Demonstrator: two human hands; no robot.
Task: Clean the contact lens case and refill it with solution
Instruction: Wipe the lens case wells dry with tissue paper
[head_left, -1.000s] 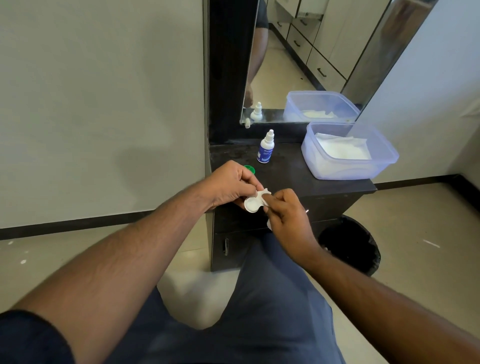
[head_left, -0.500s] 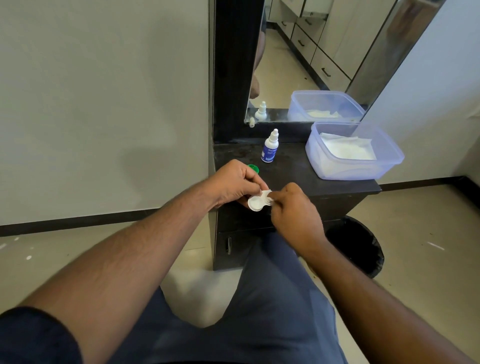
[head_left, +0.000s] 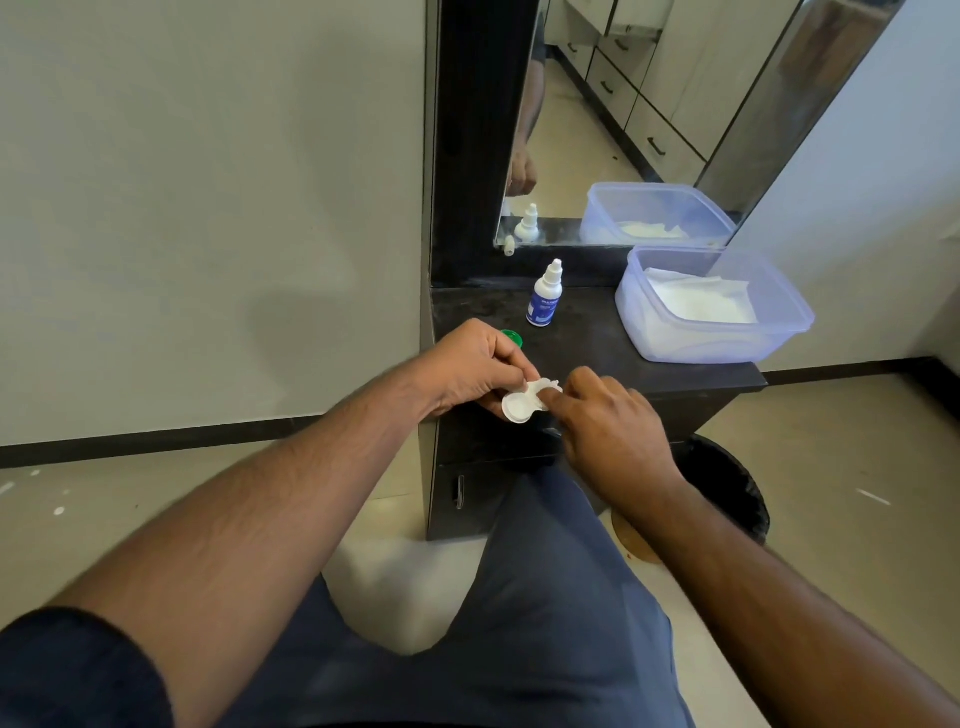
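My left hand (head_left: 475, 366) pinches a white contact lens case (head_left: 518, 406) just in front of the black counter's near edge, one open round well facing up. My right hand (head_left: 605, 421) presses a small white piece of tissue (head_left: 545, 387) into the case's other well with its fingertips. A small white solution bottle (head_left: 544, 297) with a blue label stands upright at the back of the counter. Behind my left hand, a green cap (head_left: 513, 338) lies on the counter, partly hidden.
A clear plastic tub (head_left: 717, 343) with white tissues stands on the right of the black counter (head_left: 597, 343). A mirror (head_left: 623, 104) rises behind it. A black waste bin (head_left: 727, 483) sits on the floor at the right. My knee in blue trousers is below the hands.
My right hand has shifted slightly right and lower, its fingers now spread over the case. The left hand still holds the case. The camera has drifted a little.
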